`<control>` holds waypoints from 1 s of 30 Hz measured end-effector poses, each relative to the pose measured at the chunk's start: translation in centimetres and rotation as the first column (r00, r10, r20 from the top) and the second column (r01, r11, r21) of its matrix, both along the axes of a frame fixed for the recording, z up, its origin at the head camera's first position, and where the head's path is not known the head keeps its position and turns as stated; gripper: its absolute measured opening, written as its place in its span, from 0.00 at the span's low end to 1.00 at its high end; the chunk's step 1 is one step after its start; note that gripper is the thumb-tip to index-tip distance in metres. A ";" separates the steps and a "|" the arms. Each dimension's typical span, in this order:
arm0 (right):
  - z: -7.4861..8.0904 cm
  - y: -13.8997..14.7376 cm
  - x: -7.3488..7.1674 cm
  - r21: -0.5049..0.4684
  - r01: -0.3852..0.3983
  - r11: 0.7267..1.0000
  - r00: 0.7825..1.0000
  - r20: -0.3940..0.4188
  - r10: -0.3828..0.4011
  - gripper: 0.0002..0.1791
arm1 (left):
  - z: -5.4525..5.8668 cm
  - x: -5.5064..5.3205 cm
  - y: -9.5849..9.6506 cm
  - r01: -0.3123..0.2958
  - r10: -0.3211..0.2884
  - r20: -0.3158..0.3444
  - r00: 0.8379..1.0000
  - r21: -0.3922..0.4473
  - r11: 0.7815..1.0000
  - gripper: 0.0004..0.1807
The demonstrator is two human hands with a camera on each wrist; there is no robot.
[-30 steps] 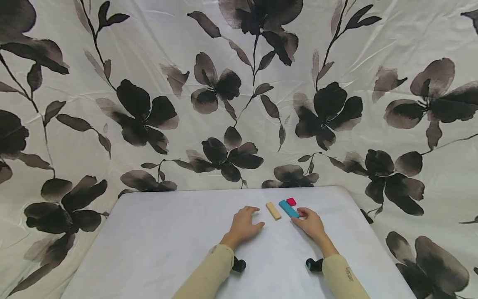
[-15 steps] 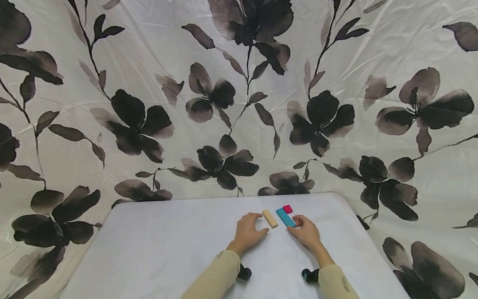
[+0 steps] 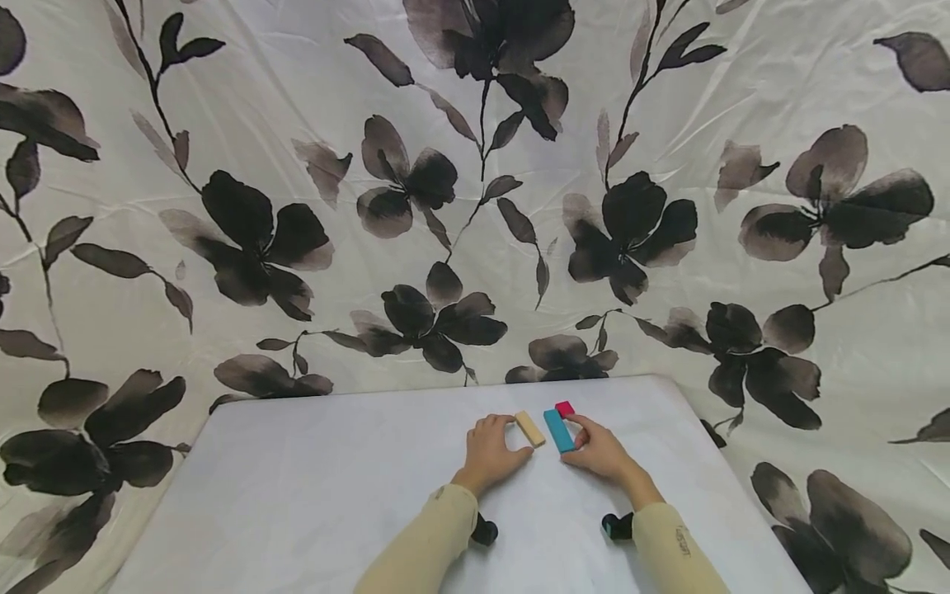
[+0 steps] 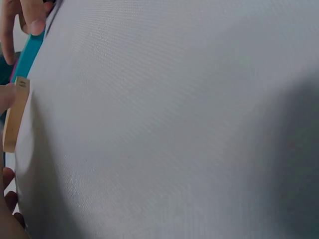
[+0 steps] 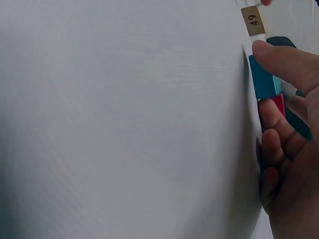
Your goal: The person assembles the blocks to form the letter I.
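Note:
Thumb and fingers of my left hand (image 3: 490, 450) curve about the natural wooden block (image 3: 530, 429), at its near end and left side. In the left wrist view the thumb overlaps this wooden block (image 4: 16, 117), and dark marks show on its end face. My right hand (image 3: 604, 455) pinches the blue block (image 3: 558, 431) between thumb and fingers. The right wrist view has the thumb at one edge of the blue block (image 5: 264, 78) and a finger at the other. A red block (image 3: 564, 408) lies behind it, partly hidden. A narrow gap separates the wooden and blue blocks.
The blocks lie toward the far right part of a white-covered table (image 3: 312, 478). Behind its far edge hangs a cloth (image 3: 460, 198) printed with dark flowers. Black wrist cameras (image 3: 484, 530) sit below both hands.
My left hand has come right, up to the wooden block. The blue block has turned slightly under my right hand and its near end has shifted left. The head view has also shifted.

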State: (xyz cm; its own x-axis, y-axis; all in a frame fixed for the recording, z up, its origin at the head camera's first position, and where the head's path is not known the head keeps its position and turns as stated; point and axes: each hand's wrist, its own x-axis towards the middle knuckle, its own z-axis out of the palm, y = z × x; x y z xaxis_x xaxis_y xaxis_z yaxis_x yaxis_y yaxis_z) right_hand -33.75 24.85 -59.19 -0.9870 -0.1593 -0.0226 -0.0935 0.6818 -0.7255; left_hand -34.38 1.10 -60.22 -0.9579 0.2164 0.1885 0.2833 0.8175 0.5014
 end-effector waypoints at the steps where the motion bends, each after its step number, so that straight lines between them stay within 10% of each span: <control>1: 0.1 0.1 -0.2 -0.010 -0.018 1.000 1.000 0.003 0.018 0.43 | 0.0 -0.1 0.1 -0.002 0.002 0.007 1.000 -0.003 1.000 0.35; 30: 2.5 0.3 -4.0 -0.028 -0.197 0.980 0.951 0.239 0.198 0.53 | -0.7 -1.5 1.4 -0.063 0.062 0.032 0.998 0.058 0.996 0.43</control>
State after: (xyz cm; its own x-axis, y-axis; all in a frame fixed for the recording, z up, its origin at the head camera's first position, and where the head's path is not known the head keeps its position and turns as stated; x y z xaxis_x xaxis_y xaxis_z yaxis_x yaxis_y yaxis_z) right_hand -37.76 25.15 -56.73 -0.9014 -0.3513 -0.2532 -0.0494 0.6644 -0.7458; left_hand -35.89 2.55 -60.91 -0.9747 0.1452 0.1698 0.2164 0.8019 0.5569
